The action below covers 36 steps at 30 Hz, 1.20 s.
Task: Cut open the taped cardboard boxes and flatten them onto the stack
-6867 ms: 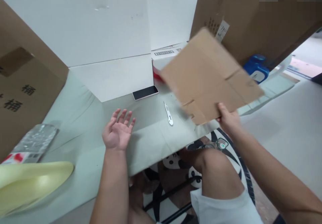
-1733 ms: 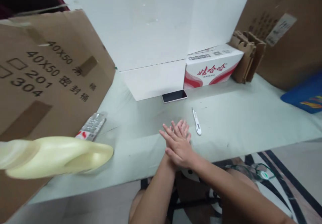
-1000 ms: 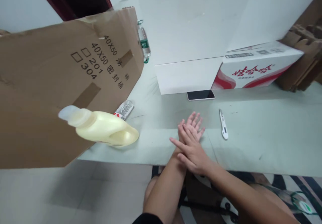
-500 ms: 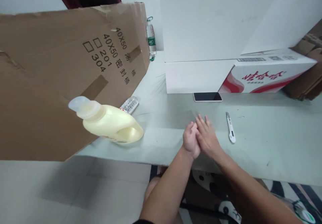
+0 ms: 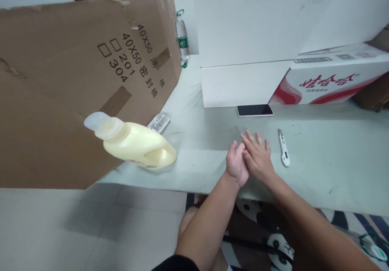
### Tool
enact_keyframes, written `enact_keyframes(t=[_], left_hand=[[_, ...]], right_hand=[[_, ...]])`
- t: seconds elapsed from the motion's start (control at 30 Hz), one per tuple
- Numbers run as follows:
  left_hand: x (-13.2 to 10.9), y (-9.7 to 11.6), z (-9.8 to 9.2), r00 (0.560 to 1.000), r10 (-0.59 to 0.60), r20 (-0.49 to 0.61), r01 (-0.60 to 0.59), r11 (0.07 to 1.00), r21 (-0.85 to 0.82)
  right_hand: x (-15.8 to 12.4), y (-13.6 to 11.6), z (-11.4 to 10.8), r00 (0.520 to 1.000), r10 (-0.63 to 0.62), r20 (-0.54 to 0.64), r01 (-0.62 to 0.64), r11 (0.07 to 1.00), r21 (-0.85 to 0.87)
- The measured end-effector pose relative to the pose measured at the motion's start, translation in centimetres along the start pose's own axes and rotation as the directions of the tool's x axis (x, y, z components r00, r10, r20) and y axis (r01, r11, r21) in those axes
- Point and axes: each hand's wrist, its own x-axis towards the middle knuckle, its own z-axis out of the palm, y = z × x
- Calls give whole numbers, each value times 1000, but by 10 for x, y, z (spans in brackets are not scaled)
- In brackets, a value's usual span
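Observation:
My right hand [image 5: 259,157] has its fingers spread and holds nothing. Its thumb side rests against my left hand [image 5: 237,164]. The left palm is turned up and empty as far as it shows, the thumb raised, some fingers partly covered by the right hand. Both are just above the near part of the table [image 5: 316,169]. Right of them lies a white utility knife [image 5: 283,148], its slim end pointing away from me. A smartphone [image 5: 255,110] with a dark screen lies beyond the hands, against a white carton [image 5: 237,86].
A pale yellow jug [image 5: 139,145] with a translucent cap stands at left, before a large brown cardboard box [image 5: 60,100] that overhangs the table edge. A clear plastic bottle [image 5: 159,122] lies by it. A green-labelled water bottle [image 5: 182,37] is farther back.
The right fingers have spread wider against the left hand. The view has shifted slightly, so the objects appear a little higher. The knife and phone stay where they were on the table.

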Motion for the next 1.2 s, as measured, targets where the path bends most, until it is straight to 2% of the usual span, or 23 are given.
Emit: enact_keyframes(t=[0.07,0.13,0.27,0.37,0.43,0.5,0.6,0.7,0.77,0.83,0.93,1.03,1.1,1.2], left_hand=[[-4,0,3,998,-33,59,32,999,18],[-6,3,3,997,-32,70,30,999,25],[-3,14,-5,998,62,-12,-61,997,39],[2,26,-11,983,157,-99,-152,987,50],[7,29,-15,981,172,-96,-167,984,58],[12,26,-17,986,140,-88,-135,989,58],[16,10,-16,992,83,-100,-81,996,21],[11,-7,-10,999,33,-41,-33,999,14],[6,-12,-4,1000,-10,25,9,999,36],[3,-12,-1,998,-29,51,27,999,37],[3,-5,-2,1000,-15,-3,15,1000,8],[6,10,-8,995,53,-87,-55,998,-18],[7,19,-11,990,90,-111,-94,995,-29],[5,25,-10,989,95,-110,-99,994,-37]], right_hand=[[3,6,0,994,101,-36,-101,995,-16],[4,8,3,995,90,-34,-90,996,16],[-7,-6,6,988,-153,23,148,976,157],[-22,-32,1,925,-375,59,350,903,248],[-29,-46,-3,862,-501,74,465,841,278],[-29,-50,-7,844,-530,86,495,830,255],[-19,-35,-10,915,-390,105,374,916,143],[-4,-10,-13,989,-132,62,132,991,3],[3,2,-15,999,43,-23,-44,996,-78],[4,4,-16,992,99,-72,-107,988,-112],[-3,-7,-11,999,4,-52,-9,995,-97],[-19,-22,-3,989,-144,-30,143,989,-45],[-31,-31,-2,960,-277,-31,278,960,26],[-40,-41,-10,892,-446,-70,452,881,143]])
